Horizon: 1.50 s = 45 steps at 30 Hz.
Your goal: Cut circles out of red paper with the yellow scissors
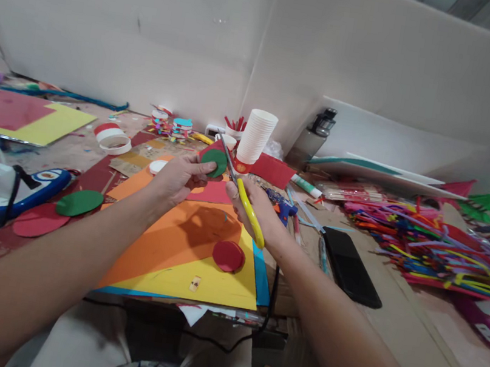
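Observation:
Between the thumb and fingers of my left hand is a green paper circle, with a bit of red showing behind its upper left edge. My right hand grips scissors with yellow handles, their blades pointing up and left beside the circle's right edge. Whether the blades touch the paper I cannot tell. Below the hands lie orange and yellow sheets. A small stack of dark red circles rests on them, to the right.
A stack of white paper cups stands behind my hands. Larger green and red circles lie at left. To the right are a black phone, a blue glue gun and a heap of coloured pipe cleaners. A dark cable hangs over the front edge.

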{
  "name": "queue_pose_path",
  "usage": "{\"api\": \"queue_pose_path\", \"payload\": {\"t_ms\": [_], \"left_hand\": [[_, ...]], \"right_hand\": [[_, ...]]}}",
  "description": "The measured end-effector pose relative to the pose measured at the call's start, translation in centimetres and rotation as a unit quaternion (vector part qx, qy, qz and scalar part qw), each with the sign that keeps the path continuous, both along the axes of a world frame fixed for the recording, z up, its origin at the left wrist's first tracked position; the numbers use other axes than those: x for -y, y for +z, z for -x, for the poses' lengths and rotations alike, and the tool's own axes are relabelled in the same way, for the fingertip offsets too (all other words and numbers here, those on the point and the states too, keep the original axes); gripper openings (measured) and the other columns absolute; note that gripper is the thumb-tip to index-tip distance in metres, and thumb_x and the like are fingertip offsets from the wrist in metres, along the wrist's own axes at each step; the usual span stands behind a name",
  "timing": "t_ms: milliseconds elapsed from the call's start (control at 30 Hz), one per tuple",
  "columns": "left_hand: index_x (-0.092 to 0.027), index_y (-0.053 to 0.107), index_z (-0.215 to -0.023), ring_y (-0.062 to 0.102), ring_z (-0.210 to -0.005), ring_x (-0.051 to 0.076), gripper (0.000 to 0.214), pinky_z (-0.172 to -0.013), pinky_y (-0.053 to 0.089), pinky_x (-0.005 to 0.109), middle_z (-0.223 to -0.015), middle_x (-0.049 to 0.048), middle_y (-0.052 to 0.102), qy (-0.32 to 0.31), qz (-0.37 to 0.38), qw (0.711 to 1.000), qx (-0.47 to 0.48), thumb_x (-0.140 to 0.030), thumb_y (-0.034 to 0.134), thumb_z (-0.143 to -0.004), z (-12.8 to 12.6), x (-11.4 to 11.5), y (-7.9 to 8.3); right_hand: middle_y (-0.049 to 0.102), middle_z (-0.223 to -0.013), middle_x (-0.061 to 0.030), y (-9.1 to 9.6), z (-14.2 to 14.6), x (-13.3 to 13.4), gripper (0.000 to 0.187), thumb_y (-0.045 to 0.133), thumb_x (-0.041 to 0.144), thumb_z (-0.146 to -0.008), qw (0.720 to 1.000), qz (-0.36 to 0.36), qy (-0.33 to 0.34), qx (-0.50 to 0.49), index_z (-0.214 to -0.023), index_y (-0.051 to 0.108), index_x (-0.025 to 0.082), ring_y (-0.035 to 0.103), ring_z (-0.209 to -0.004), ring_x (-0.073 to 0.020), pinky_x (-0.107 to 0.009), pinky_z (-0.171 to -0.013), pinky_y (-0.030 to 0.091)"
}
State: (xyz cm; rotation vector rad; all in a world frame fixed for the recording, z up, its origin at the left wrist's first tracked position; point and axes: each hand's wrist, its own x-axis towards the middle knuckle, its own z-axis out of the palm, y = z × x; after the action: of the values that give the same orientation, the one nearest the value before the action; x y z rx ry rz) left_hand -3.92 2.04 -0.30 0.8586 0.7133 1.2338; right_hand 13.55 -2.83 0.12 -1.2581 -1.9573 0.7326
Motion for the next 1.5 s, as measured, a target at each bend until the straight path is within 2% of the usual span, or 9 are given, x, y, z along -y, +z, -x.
{"api": "queue_pose_path", "payload": {"t_ms": [367,633,967,1267,1500], "left_hand": [[-0.011,0.07,-0.073,0.064,-0.052,0.015,0.027,-0.044,0.029,0.019,-0.062,0.0066,0.068,-0.019,-0.024,0.997,-0.064,-0.021,0.085,-0.053,1.1,-0.6,0.2],[-0.013,0.068,-0.068,0.064,-0.05,0.015,0.021,-0.048,0.038,0.021,-0.061,0.0045,0.067,-0.016,-0.019,0.995,-0.098,-0.019,0.083,-0.055,1.4,-0.6,0.6],[-0.011,0.072,-0.07,0.062,-0.048,0.014,0.025,-0.042,0.032,0.02,-0.06,0.0072,0.067,-0.034,-0.039,0.992,-0.114,-0.023,0.085,-0.053,2.2,-1.2,0.2],[-0.013,0.073,-0.07,0.06,-0.047,0.013,0.026,-0.043,0.04,0.021,-0.063,0.0089,0.069,-0.054,-0.051,0.988,-0.134,-0.027,0.087,-0.053,3.0,-2.0,-0.3],[-0.014,0.072,-0.065,0.063,-0.051,0.016,0.026,-0.046,0.048,0.024,-0.064,0.0084,0.069,-0.075,-0.05,0.985,-0.145,-0.024,0.089,-0.048,3.7,-2.2,0.2]], "right_hand": [[0.041,-0.068,0.0029,0.8,-0.2,0.4,0.04,0.04,0.057,-0.092,0.998,-0.018,-0.015,0.062,-0.075,0.038,0.021,0.038,-0.061,-0.0112,-0.026,-0.056,0.027],[0.04,-0.067,0.0035,0.7,-0.5,0.3,0.04,0.046,0.055,-0.091,0.995,-0.043,-0.022,0.087,-0.073,0.038,0.021,0.036,-0.061,-0.0105,-0.026,-0.057,0.025],[0.048,-0.071,0.0015,0.8,-0.7,0.0,0.039,0.047,0.056,-0.09,0.993,-0.049,-0.015,0.107,-0.075,0.044,0.02,0.041,-0.065,-0.0118,-0.025,-0.06,0.028],[0.057,-0.08,-0.0021,1.3,-0.8,0.2,0.041,0.045,0.058,-0.091,0.991,-0.042,-0.01,0.124,-0.082,0.052,0.018,0.048,-0.072,-0.0141,-0.026,-0.065,0.032],[0.051,-0.071,0.0012,1.0,-1.2,0.0,0.043,0.044,0.058,-0.091,0.989,-0.051,0.002,0.142,-0.076,0.049,0.018,0.045,-0.066,-0.0117,-0.025,-0.06,0.028]]}}
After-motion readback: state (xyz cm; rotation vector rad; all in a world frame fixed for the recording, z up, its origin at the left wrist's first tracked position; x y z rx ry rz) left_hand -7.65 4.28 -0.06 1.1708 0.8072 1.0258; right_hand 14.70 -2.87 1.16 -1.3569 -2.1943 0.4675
